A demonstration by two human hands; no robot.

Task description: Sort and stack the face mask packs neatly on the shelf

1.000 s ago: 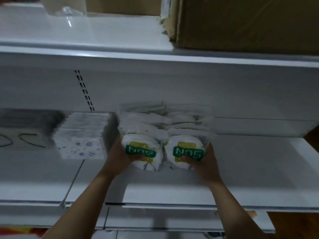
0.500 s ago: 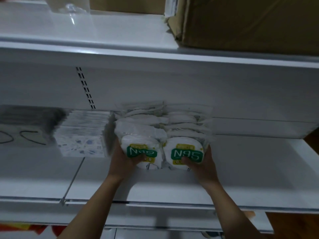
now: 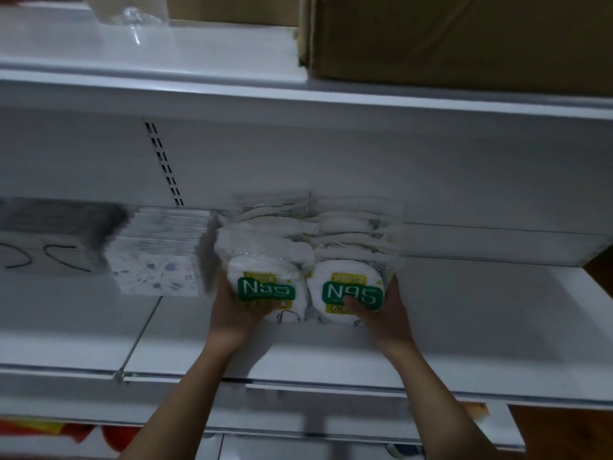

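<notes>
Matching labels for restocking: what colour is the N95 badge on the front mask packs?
Green with white lettering. The N95 badge shows clearest in the head view, the only view.

- The white middle shelf bears packs along its far side.
- At centre, the left N95 row and the right N95 row stand side by side, touching.
- Just left: blue-patterned packs.
- Far left: blurred grey packs.
- The upper shelf holds a cardboard box right and clear plastic left.
</notes>
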